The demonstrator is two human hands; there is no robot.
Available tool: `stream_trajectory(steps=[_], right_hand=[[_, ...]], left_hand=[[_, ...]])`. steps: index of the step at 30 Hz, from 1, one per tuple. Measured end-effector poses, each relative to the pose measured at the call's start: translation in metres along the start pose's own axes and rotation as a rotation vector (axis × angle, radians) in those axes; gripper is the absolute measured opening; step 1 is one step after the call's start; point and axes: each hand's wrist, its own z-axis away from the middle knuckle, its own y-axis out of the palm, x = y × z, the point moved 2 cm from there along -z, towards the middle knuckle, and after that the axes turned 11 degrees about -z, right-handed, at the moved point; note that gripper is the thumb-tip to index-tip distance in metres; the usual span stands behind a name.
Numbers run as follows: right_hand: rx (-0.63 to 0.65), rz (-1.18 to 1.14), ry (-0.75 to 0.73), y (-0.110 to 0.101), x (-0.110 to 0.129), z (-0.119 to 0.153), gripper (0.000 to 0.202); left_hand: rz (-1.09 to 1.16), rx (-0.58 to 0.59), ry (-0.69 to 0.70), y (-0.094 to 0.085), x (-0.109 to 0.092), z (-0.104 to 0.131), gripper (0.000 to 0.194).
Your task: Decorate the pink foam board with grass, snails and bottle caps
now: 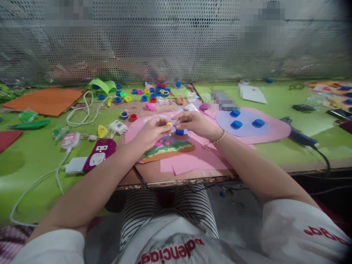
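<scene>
Above a pink paper cutout (132,135) with green and orange shapes, my two hands come close together. My left hand (154,132) pinches a small yellow piece (169,124) between thumb and fingertips. The fingers of my right hand (189,121) are bent together beside that piece; whether they hold anything is too small to tell. A blue cap (179,132) sits on the cutout just under my right hand. Small pink pieces (157,144) lie on the cutout near my left hand. To the right, another pink cutout (277,128) with a lilac centre bears three blue caps (236,125).
Colourful bottle caps (145,98) lie scattered at the back, before a perforated metal panel (165,44). On the left are a purple power socket (106,146), a white cable (79,110) and orange sheets (46,101). A dark glue gun (298,135) with its cord lies at the right.
</scene>
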Motion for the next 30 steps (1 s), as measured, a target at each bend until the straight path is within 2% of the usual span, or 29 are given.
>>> stream_trajectory(steps=[4,12,21,30], right_hand=[[-0.035,0.068,-0.022,-0.0016,0.0,-0.0012,0.032],[0.006,0.014,0.037,0.0024,0.0013,0.0015,0.025],[-0.022,-0.01,0.055,0.0039,0.0018,0.0011,0.026],[0.017,0.117,0.027,0.0074,0.0048,0.0027,0.022]], left_hand=[[0.001,-0.014,-0.009,-0.0002,0.0013,-0.0009,0.017],[-0.011,-0.01,0.014,-0.0013,0.0023,-0.0017,0.016],[-0.008,-0.054,-0.016,-0.0003,-0.0002,-0.0002,0.016],[0.0,-0.024,0.007,-0.0003,0.0019,-0.0021,0.016]])
